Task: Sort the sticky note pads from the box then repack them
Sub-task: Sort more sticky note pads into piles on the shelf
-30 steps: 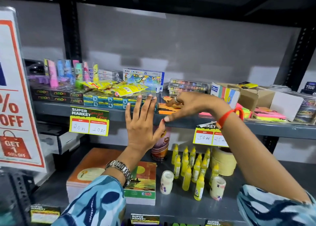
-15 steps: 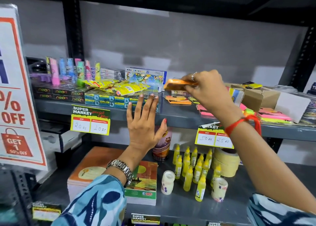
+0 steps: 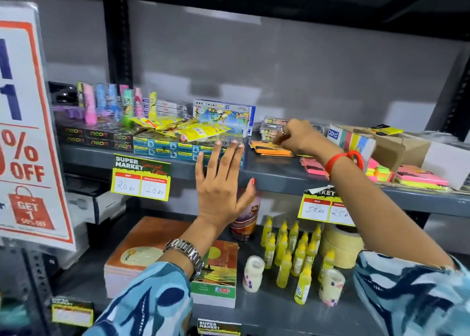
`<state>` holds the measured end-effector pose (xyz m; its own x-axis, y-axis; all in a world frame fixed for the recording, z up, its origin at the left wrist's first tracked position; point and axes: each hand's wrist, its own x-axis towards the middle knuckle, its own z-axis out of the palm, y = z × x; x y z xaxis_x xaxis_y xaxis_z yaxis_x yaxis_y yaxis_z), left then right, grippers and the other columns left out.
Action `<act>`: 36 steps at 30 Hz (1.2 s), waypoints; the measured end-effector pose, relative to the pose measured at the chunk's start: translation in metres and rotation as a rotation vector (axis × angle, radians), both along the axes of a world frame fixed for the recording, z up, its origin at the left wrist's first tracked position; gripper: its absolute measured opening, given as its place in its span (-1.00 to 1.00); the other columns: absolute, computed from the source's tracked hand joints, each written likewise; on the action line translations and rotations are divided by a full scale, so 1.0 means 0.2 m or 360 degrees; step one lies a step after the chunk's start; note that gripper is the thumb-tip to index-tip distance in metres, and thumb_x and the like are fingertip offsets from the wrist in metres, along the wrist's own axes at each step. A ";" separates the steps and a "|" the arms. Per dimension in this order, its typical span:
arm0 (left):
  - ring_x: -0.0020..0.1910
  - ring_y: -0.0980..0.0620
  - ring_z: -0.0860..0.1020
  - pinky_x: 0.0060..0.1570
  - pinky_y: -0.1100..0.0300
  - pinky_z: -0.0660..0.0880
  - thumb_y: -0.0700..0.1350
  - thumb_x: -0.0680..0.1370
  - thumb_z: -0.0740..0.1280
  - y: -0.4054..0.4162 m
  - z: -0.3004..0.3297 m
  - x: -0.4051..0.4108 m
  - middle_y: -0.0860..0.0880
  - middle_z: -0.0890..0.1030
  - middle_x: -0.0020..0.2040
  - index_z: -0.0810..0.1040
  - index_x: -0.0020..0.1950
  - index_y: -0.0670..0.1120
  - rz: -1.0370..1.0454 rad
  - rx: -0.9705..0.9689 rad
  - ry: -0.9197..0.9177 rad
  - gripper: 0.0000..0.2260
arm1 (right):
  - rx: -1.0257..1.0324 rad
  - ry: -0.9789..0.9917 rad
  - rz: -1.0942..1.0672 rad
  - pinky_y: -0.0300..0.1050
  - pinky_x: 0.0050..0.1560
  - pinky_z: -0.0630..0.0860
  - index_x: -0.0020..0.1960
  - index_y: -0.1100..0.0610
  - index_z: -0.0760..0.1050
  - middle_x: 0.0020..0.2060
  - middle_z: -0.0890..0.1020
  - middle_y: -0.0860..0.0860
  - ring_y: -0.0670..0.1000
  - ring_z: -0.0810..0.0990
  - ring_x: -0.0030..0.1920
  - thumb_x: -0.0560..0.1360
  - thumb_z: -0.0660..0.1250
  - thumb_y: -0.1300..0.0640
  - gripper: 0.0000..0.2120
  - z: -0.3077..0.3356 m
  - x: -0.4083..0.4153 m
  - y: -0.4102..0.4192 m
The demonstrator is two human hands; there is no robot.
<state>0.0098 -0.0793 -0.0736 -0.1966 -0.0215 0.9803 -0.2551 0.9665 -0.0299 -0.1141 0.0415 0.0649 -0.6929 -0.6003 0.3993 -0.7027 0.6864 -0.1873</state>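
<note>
1. While only the head view is on offer, it shows the right hand (image 3: 296,136) reaching over the upper shelf (image 3: 279,175) with its fingers (image 3: 278,140) curled down onto the orange sticky note pads (image 3: 269,148); whether they pinch a pad or only press on it, I cannot tell.
2. Spread flat, the left hand (image 3: 221,183) holds nothing, its fingertips against the blue packets at the shelf edge.
3. Pink pads (image 3: 311,166) lie just right of the orange ones, partly behind the wrist; more pink and yellow pads (image 3: 419,179) lie further right.
4. Judging by looks, each pad is light, thin and fairly stiff as a block, though loose sheets may fan; pinching across two opposite edges should serve best.
5. At the right, the cardboard box (image 3: 396,152) lies open on its side. Its inside is hidden, so I cannot tell what remains in it.
</note>
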 end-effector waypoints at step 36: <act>0.44 -0.12 0.25 0.40 -0.18 0.09 0.11 0.53 0.14 0.01 0.00 0.01 -0.12 0.44 0.39 0.39 0.41 -0.17 -0.0064 0.0034 -0.0016 -0.46 | 0.0036 0.0735 -0.0449 0.12 -0.08 0.55 0.01 0.37 0.52 -0.06 0.61 0.36 0.38 0.58 -0.03 0.44 0.31 0.40 -0.85 0.07 0.08 0.11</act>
<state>0.0113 -0.0773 -0.0728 -0.2078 -0.0344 0.9776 -0.2156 0.9764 -0.0114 -0.0977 0.0634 0.0797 -0.5841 -0.4284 0.6894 -0.4963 0.8606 0.1143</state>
